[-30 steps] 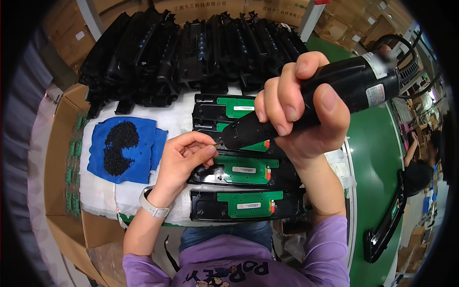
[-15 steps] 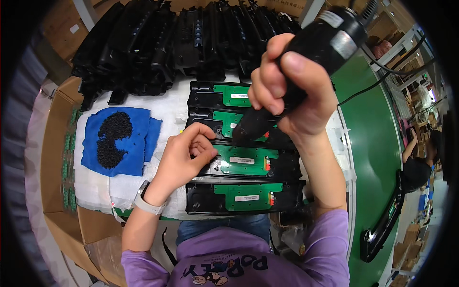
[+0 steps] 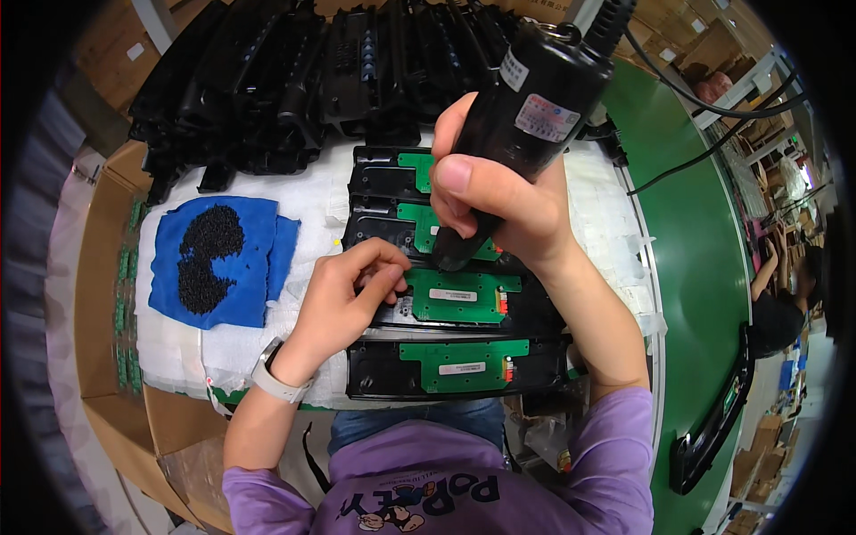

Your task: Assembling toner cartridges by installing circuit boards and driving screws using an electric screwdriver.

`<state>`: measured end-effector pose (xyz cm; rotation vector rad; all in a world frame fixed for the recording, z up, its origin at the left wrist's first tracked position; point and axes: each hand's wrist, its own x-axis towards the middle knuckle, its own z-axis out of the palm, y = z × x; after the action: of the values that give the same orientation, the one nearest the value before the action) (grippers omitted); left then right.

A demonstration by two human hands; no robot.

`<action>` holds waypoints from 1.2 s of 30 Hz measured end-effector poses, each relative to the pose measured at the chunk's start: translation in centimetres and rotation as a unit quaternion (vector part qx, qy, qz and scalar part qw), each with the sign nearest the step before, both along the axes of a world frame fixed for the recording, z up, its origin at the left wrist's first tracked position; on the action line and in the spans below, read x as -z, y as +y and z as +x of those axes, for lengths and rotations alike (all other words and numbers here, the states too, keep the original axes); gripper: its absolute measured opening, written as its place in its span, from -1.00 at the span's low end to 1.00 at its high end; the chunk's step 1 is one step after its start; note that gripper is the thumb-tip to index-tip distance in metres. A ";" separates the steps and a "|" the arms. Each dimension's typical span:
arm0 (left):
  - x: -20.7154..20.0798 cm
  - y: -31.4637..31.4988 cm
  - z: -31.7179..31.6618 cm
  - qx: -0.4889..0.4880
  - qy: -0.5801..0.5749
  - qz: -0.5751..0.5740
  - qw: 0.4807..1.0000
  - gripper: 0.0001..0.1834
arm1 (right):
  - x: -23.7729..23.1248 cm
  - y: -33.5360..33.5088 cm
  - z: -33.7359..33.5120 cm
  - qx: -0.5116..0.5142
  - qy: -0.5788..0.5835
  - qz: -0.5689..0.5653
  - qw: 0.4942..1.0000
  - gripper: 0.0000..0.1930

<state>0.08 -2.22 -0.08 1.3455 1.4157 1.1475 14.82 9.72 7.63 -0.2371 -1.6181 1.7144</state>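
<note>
4 black panels (image 3: 379, 367) in a column, 4 green boards (image 3: 459, 308), one per panel. 1 driver (image 3: 533, 116), 1 blue cloth (image 3: 254, 290) with a heap of small black screws (image 3: 203, 281), too many to count. Right hand (image 3: 517, 201) clamped round driver body, tip below the grip, at upper edge of third board from top; contact unclear. Left hand (image 3: 343, 290) just left of tip, fingers curled near thumb; can't tell if holding anything.
</note>
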 end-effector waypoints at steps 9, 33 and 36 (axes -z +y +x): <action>0.5 -0.1 0.0 -0.013 0.003 0.011 1.000 -0.92 | 0.1 -0.1 -0.2 -0.005 -0.007 -0.008 1.000 -0.76; -0.7 -0.5 -0.7 -0.039 -0.159 0.028 0.986 -0.87 | -0.7 -0.1 0.8 -0.068 0.152 0.013 0.986 -0.73; -1.3 -0.7 -0.9 0.007 -0.184 0.012 0.983 -0.88 | -0.8 0.8 1.3 -0.125 0.251 -0.014 0.960 -0.70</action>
<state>-0.78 -2.88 1.26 1.0883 1.1256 1.3289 16.09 10.49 8.45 0.3814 -1.2828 1.7983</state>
